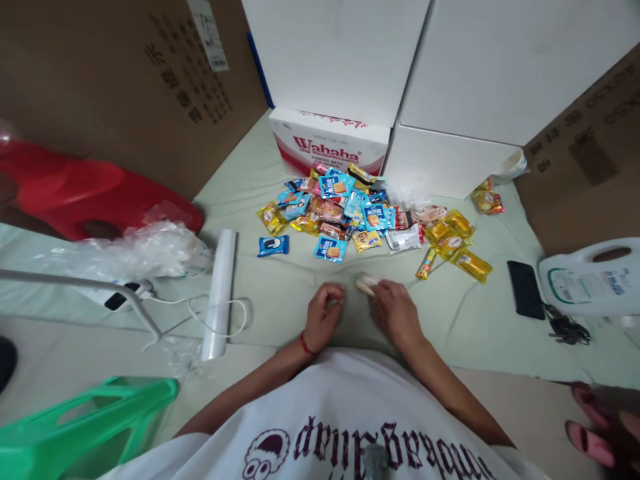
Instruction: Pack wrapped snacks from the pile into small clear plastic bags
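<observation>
My right hand (399, 313) pinches a small wrapped snack (367, 284), pale and slightly blurred, just above the green sheet (285, 300). Close beside it, my left hand (324, 315) is closed with its fingers curled, and nothing shows in them. A heap of wrapped snacks lies beyond both hands. Nearest to my left hand is a light blue biscuit packet (330, 249); a dark blue packet (273, 246) lies apart to its left. Yellow packets (471, 265) are grouped on the right side of the heap, with a white packet (404, 239) between.
Behind the heap stands a Wahaha carton (330, 143) against white boxes (340, 53). On the left are a red container (95, 193), a white roll (220, 293), a cable and a green stool (90, 427). A phone (526, 290), keys (569, 328) and a white jug (593, 277) lie right.
</observation>
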The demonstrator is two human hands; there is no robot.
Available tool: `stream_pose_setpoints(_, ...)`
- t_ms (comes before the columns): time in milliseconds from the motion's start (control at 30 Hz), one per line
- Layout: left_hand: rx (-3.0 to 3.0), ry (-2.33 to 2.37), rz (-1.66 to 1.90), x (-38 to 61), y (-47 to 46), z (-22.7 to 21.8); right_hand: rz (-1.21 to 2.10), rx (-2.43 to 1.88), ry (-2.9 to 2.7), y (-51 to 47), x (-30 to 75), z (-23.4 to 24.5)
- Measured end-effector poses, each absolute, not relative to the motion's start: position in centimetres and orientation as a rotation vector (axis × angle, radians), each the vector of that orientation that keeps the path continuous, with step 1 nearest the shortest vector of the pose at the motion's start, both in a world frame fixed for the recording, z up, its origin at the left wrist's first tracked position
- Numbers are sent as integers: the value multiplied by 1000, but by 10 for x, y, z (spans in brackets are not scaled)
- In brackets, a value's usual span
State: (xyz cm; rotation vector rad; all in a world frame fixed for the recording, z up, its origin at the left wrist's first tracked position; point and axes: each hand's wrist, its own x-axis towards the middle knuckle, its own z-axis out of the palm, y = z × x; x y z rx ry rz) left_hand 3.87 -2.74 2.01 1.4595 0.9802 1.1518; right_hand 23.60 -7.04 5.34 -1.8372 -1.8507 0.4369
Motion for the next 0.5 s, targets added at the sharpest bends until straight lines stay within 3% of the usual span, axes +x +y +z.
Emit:
stream_pose_setpoints(100, 1611, 1129, 1073, 29, -18, 19, 365, -1906, -2025, -66, 231, 46)
stream_pose_setpoints(233, 1797, 1225, 1016, 1, -11, 19, 395, -1893, -1728, -64, 266, 42)
stream_pose_setpoints(367, 2016, 1342, 977, -43, -10, 17, 412, -1819, -1097, -52, 391, 52)
stream_pose_setpoints(500, 2275, 1407, 897, -74, -15, 6, -86, -1802, -630, -12, 549, 63)
